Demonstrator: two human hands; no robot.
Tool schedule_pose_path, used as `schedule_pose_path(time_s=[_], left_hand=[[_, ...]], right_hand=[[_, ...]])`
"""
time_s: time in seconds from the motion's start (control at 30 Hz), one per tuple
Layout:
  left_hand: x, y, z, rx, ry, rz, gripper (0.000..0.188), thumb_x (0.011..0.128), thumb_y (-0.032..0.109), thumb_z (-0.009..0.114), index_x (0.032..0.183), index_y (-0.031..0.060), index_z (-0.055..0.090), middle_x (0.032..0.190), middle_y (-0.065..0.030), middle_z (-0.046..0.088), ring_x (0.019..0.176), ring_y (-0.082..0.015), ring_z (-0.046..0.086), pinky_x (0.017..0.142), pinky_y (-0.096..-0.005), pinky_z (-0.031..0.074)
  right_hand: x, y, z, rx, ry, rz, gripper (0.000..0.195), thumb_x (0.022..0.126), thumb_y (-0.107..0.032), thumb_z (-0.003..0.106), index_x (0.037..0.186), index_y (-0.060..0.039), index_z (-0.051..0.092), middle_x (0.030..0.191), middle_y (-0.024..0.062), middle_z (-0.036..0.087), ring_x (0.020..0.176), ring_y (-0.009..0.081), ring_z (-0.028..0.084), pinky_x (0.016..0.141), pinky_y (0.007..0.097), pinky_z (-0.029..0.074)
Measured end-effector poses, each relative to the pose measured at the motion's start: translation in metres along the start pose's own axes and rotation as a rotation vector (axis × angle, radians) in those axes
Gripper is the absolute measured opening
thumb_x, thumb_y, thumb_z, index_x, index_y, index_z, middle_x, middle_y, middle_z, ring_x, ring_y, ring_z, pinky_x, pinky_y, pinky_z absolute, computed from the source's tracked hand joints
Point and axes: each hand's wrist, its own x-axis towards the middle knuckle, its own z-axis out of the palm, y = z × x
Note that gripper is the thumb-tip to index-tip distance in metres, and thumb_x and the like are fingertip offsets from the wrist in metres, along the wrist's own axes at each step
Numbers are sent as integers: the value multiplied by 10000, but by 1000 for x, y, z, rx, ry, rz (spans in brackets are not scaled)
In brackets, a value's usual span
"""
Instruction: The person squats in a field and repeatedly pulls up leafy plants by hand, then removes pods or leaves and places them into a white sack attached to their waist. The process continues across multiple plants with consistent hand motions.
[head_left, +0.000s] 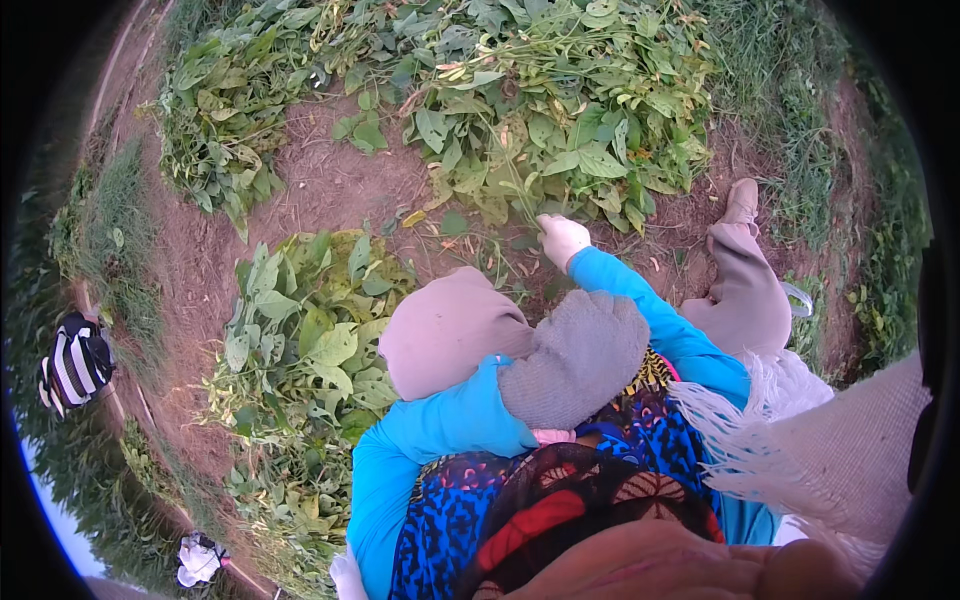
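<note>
My right hand (562, 241), pale and apparently in a thin glove, reaches forward at the edge of a pile of cut bean plants (600, 142). Its fingertips pinch a thin green bean stem (523, 186) that bears pods and runs up into the pile. My left hand (581, 352) wears a thick grey knitted glove and rests across my body, beside my bent knee (457, 330). Its fingers look curled; their inner side is hidden, so I cannot tell whether they hold anything.
More leafy bean plants (322, 330) lie left of my knee, and another heap (225, 112) is at upper left. Between them is brown soil (330, 180) with fallen leaves. My right leg (739, 277) stretches out at right. Two apparent people, one striped (76, 364), one white-clad (200, 559), are at far left.
</note>
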Motion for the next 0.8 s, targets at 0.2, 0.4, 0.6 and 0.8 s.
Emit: schedule_pose_path(time_s=[0.2, 0.4, 0.6, 0.8], left_hand=[[1, 0, 21, -59, -3, -120, 115, 782, 183, 637, 814, 75, 662, 747, -65, 592, 703, -213, 619, 538, -363, 452], [2, -15, -13, -117, 149, -136, 137, 780, 186, 633, 838, 64, 659, 747, -64, 593, 692, -207, 603, 529, -377, 410], [5, -16, -1, -94, -123, -200, 105, 767, 218, 625, 804, 121, 618, 782, -55, 583, 759, -228, 622, 601, -389, 474], [0, -25, 9, -191, 94, -256, 117, 784, 178, 624, 803, 64, 605, 727, -90, 595, 667, -209, 578, 533, -372, 434]], right_hand=[[17, -17, -93, 15, -197, 109, 715, 796, -400, 775, 1369, -37, 548, 1245, 202, 641, 1140, 369, 626, 979, 433, 501], [78, -34, -209, 240, 575, -9, 441, 901, -308, 717, 1274, -87, 636, 1145, 110, 666, 1022, 223, 667, 904, 345, 528], [222, 1, -267, -223, 608, 51, 725, 854, -451, 722, 1485, -217, 451, 1515, 82, 462, 1394, 300, 434, 1144, 452, 366], [212, -16, -233, -533, 243, 134, 757, 831, -480, 753, 1459, -180, 454, 1351, 103, 574, 1258, 315, 546, 1039, 469, 441]])
